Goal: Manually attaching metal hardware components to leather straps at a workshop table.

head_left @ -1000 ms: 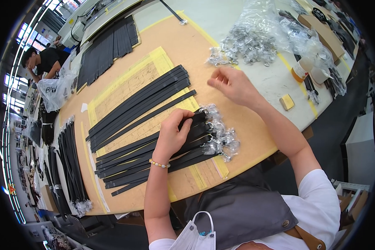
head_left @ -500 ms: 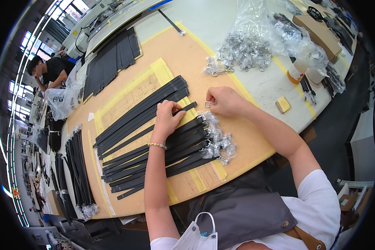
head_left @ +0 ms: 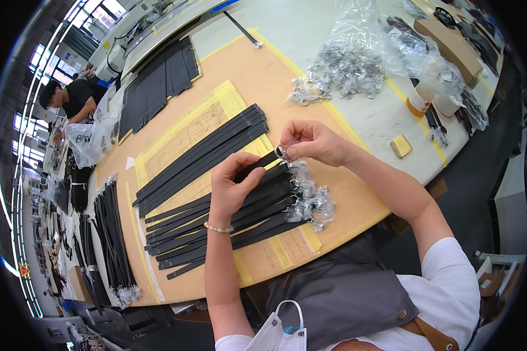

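Observation:
My left hand (head_left: 233, 186) is closed round a black strap (head_left: 267, 159) near its end, thumb along the near side. My right hand (head_left: 317, 144) pinches a silver metal ring (head_left: 280, 151) with a bit of clear plastic wrap. The strap's end meets the ring; whether it passes through cannot be made out. Below my hands lie several black straps (head_left: 216, 229) with plastic-wrapped metal clasps (head_left: 311, 202) at their right ends. Just beyond my left hand is a stack of plain black straps (head_left: 202, 161).
A heap of wrapped metal clasps (head_left: 351, 73) lies at the far right by a clear plastic bag. Near it are an orange-bottomed bottle (head_left: 418, 100) and a yellow block (head_left: 400, 146). More straps (head_left: 158, 85) lie at the back left. A co-worker (head_left: 79, 99) sits beyond.
My left hand has lifted a strap off the stack's near side, raising its end. My right hand has brought the ring left to meet the strap's end.

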The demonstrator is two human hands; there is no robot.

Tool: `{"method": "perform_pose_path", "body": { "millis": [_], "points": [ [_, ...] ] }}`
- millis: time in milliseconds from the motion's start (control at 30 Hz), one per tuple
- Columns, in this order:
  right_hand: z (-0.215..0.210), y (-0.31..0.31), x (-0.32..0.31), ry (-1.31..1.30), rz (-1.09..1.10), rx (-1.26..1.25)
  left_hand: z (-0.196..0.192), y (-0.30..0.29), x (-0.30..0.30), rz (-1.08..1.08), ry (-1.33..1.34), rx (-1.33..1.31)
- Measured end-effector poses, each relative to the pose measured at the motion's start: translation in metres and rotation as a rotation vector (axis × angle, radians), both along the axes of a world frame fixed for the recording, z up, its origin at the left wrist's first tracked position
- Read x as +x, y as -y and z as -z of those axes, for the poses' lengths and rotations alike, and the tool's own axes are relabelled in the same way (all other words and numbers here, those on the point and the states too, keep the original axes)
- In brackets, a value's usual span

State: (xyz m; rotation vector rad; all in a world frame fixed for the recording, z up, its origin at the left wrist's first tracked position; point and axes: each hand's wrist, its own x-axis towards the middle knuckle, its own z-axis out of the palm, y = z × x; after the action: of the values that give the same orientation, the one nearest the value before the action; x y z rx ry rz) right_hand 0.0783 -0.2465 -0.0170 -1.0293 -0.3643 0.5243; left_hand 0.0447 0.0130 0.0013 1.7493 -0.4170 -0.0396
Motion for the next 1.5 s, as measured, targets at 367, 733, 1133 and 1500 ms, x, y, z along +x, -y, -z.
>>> {"method": "perform_pose_path", "body": {
  "millis": [367,733,1133,1500],
  "points": [
    [0.002,-0.009,-0.012,-0.087,-0.146,0.147,0.004,0.003,-0.014,0.016,-0.068,-0.174],
    [0.008,-0.014,-0.017,-0.101,-0.289,0.209,-0.008,0.015,-0.031,-0.039,0.065,-0.072],
    [-0.016,-0.017,-0.032,0.006,-0.231,-0.179,-0.024,0.025,-0.040,-0.089,0.476,0.291],
    [-0.018,-0.022,-0.038,0.008,-0.092,-0.371,-0.020,0.024,-0.038,-0.068,0.197,0.379]
  ]
}}
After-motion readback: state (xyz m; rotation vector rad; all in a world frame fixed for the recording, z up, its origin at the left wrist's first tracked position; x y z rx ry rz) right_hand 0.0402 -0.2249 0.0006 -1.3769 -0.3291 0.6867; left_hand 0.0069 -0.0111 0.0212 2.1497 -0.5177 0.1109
